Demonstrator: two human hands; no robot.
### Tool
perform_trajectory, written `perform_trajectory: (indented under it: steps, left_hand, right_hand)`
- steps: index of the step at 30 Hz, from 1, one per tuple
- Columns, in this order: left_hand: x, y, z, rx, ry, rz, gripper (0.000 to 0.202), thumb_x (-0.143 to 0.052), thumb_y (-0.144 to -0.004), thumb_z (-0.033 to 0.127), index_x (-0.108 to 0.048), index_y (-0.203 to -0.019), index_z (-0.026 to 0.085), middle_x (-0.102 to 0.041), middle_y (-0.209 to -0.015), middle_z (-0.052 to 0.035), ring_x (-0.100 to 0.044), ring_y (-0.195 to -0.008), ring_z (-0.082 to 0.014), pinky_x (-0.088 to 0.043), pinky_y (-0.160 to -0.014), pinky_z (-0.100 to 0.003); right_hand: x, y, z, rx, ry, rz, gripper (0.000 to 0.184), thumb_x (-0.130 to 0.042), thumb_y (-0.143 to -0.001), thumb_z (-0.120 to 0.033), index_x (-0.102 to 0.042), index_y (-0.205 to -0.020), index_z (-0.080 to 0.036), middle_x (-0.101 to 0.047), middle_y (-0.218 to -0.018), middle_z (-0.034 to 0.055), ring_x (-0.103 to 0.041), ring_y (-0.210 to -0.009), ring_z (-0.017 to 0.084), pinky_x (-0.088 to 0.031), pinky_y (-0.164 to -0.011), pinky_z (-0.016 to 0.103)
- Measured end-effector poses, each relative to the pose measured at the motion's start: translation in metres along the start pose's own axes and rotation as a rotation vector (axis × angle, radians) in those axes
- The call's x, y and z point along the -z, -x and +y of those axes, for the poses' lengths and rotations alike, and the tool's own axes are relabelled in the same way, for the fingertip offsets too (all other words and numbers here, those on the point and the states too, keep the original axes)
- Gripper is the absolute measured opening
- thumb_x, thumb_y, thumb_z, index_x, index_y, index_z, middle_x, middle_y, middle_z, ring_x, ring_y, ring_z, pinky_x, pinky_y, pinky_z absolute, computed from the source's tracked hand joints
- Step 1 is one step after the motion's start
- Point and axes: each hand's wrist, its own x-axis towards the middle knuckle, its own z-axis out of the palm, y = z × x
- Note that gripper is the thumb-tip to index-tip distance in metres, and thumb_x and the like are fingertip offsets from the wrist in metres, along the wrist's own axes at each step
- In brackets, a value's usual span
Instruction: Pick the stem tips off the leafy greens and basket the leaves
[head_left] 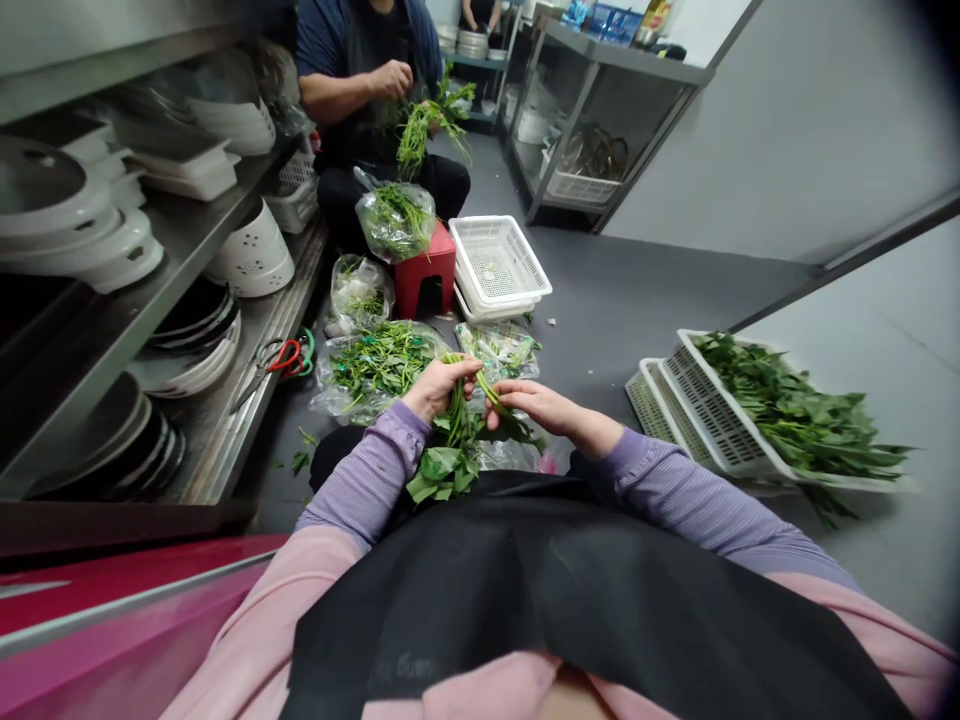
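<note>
My left hand (437, 385) is closed round a bunch of leafy green stems (450, 455) whose leaves hang down over my black apron. My right hand (536, 404) pinches one stem of the same bunch, just right of the left hand. Beyond my hands, a clear plastic bag of cut greens (375, 365) lies open on the grey floor. A second, smaller bag (501, 348) lies beside it.
A white slotted tray of picked greens (780, 410) sits on the floor to my right. An empty white basket (498, 265) and a red stool (426, 272) stand ahead. Another person (375, 80) sits opposite, handling greens. Steel shelves of dishes (135, 250) and red-handled scissors (281, 358) are on the left.
</note>
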Motion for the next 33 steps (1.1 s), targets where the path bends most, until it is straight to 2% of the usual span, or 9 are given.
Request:
perform_trajectory:
  steps: [5,10,15,19,21,23,26,29,33]
  left_hand:
    - [-0.002,-0.002,-0.004,-0.01,0.015,0.101,0.03,-0.075,-0.055,0.026,-0.049,-0.065,0.014,-0.047,-0.047,0.005,-0.042,-0.037,-0.0049,-0.033,-0.039,-0.02]
    - [-0.002,-0.004,-0.004,-0.111,0.0,0.159,0.034,-0.076,-0.053,0.029,-0.048,-0.067,0.016,-0.05,-0.049,0.0049,-0.043,-0.037,-0.006,-0.035,-0.041,-0.021]
    - [-0.021,0.017,-0.005,-0.443,-0.271,0.236,0.028,-0.072,-0.062,0.035,-0.052,-0.067,0.016,-0.051,-0.051,0.0039,-0.045,-0.043,-0.0066,-0.036,-0.046,-0.021]
    - [-0.03,0.033,-0.002,-0.559,-0.437,0.211,0.023,-0.072,-0.064,0.035,-0.058,-0.068,0.017,-0.058,-0.062,-0.0004,-0.051,-0.055,-0.0085,-0.04,-0.056,-0.021]
    - [-0.017,0.026,0.006,-0.6,-0.364,0.312,0.023,-0.072,-0.063,0.034,-0.06,-0.072,0.017,-0.059,-0.064,-0.0001,-0.052,-0.056,-0.0083,-0.041,-0.057,-0.021]
    - [0.009,0.009,0.019,-0.617,-0.203,0.523,0.026,-0.073,-0.063,0.034,-0.06,-0.079,0.017,-0.057,-0.062,0.0022,-0.05,-0.05,-0.0065,-0.039,-0.053,-0.02]
    - [0.046,-0.015,0.037,-0.477,0.007,0.767,0.035,-0.074,-0.061,0.036,-0.059,-0.083,0.014,-0.056,-0.057,0.0033,-0.046,-0.042,-0.0049,-0.038,-0.047,-0.02]
    - [0.054,-0.021,0.041,-0.368,0.092,0.619,0.038,-0.072,-0.062,0.042,-0.059,-0.081,0.012,-0.058,-0.058,0.001,-0.05,-0.045,-0.0062,-0.043,-0.05,-0.021]
    - [0.026,-0.012,0.027,-0.228,0.167,0.349,0.036,-0.071,-0.064,0.044,-0.055,-0.069,0.012,-0.059,-0.061,-0.0009,-0.057,-0.055,-0.0083,-0.048,-0.057,-0.022]
  right_hand:
    - [-0.011,-0.001,0.008,-0.042,-0.215,0.058,0.019,-0.047,-0.075,-0.035,-0.051,-0.071,-0.016,-0.032,-0.05,-0.0058,-0.029,-0.047,0.007,-0.028,-0.049,0.022]
    - [-0.018,-0.008,0.02,-0.039,-0.349,0.179,0.021,-0.049,-0.073,-0.032,-0.037,-0.062,-0.018,-0.024,-0.053,-0.0067,-0.019,-0.045,0.005,-0.014,-0.044,0.021]
    - [-0.018,-0.024,0.024,-0.026,-0.491,0.398,0.024,-0.049,-0.07,-0.03,-0.031,-0.058,-0.02,-0.018,-0.05,-0.008,-0.015,-0.043,0.005,-0.019,-0.042,0.02]
    - [0.002,-0.038,0.029,-0.07,-0.67,0.634,0.024,-0.045,-0.07,-0.028,-0.025,-0.058,-0.021,-0.011,-0.047,-0.0097,-0.011,-0.04,0.005,-0.028,-0.043,0.022]
    - [0.014,-0.038,0.036,-0.03,-0.636,0.724,0.024,-0.046,-0.071,-0.029,-0.026,-0.059,-0.021,-0.012,-0.047,-0.0096,-0.011,-0.04,0.005,-0.026,-0.041,0.021]
    - [0.021,-0.032,0.044,0.025,-0.534,0.74,0.026,-0.05,-0.071,-0.034,-0.031,-0.06,-0.021,-0.016,-0.047,-0.0092,-0.014,-0.04,0.005,-0.024,-0.041,0.021]
    - [0.022,-0.021,0.05,0.015,-0.335,0.663,0.029,-0.059,-0.067,-0.043,-0.042,-0.065,-0.02,-0.027,-0.046,-0.0082,-0.024,-0.041,0.006,-0.027,-0.043,0.022]
    - [0.015,-0.015,0.037,-0.013,-0.021,0.611,0.029,-0.062,-0.064,-0.045,-0.055,-0.071,-0.017,-0.044,-0.052,-0.004,-0.037,-0.046,0.009,-0.032,-0.048,0.024]
    - [-0.005,-0.021,0.006,0.156,0.423,0.594,0.024,-0.057,-0.072,-0.04,-0.065,-0.076,-0.017,-0.06,-0.068,0.0013,-0.051,-0.063,0.013,-0.036,-0.062,0.025]
